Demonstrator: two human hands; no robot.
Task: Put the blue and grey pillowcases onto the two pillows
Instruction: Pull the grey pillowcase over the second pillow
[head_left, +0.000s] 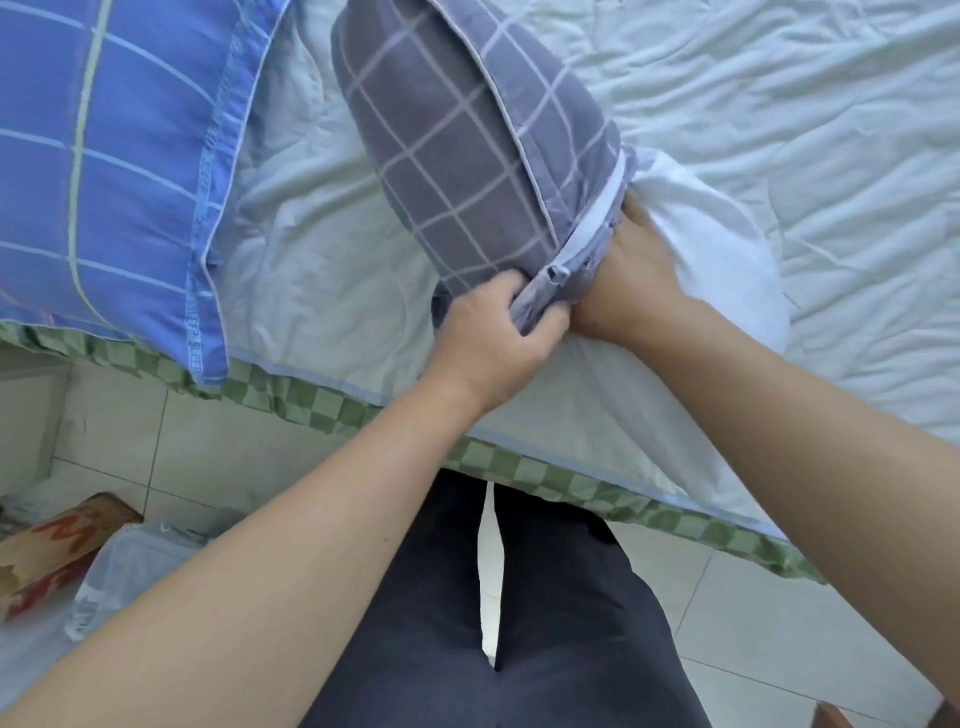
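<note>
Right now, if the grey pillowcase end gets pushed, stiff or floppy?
Likely floppy: the grey pillowcase bunches where the left hand grips it. The filled part looks soft and springy. The white pillow would probably squash, not slide.

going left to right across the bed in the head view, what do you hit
blue pillow → grey pillowcase → left hand, gripping the grey case's open edge → right hand, pushing into the opening → white pillow, its end still outside the case

Blue pillow (104, 156) blocks left; bare quilt (779, 104) open right of grey pillowcase (467, 156).
</note>
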